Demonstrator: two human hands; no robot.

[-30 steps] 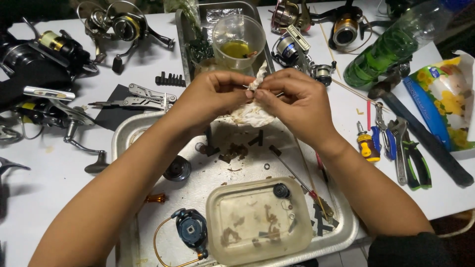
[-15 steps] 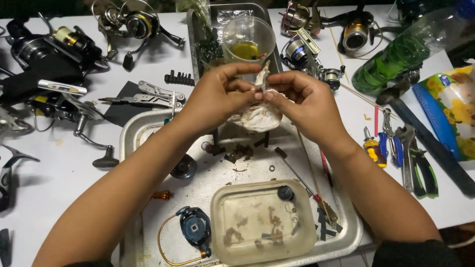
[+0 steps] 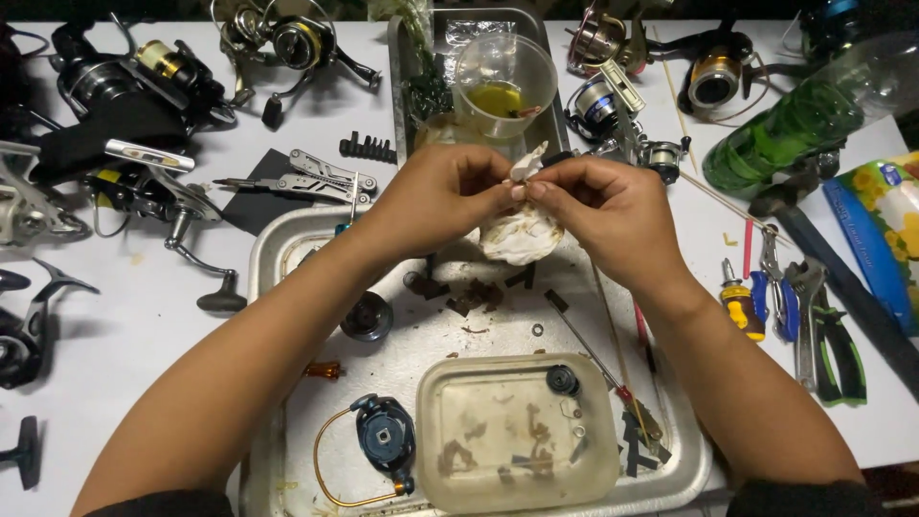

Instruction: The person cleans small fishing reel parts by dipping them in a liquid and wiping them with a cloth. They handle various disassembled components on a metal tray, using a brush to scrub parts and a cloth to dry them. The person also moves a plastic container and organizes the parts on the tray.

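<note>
Crumpled white tissue, stained brown in places (image 3: 522, 233), sits just above the centre of the frame, pinched from both sides over the upper part of a dented metal tray (image 3: 287, 251). Left hand (image 3: 436, 196) has thumb and fingertips pressed together on the tissue's top left edge, and right hand (image 3: 598, 206) pinches its twisted upper tip, so the two hands touch at the fingertips; whether a small part lies inside the tissue cannot be told. Below the hands, on the tray floor, lie small dark metal bits (image 3: 469, 295), a dark round spool (image 3: 366, 316) at the left, and a thin screwdriver with a red grip (image 3: 598, 359) slanting to the lower right. Nearer the bottom edge rests a clear rectangular plastic tub (image 3: 517, 445) holding small parts, beside a blue reel body with an orange wire bail (image 3: 383, 436). Above the hands stands a clear plastic cup of yellowish liquid (image 3: 504, 88). Fishing reels (image 3: 144, 72) crowd the upper left, pliers (image 3: 833, 330) the right.
</note>
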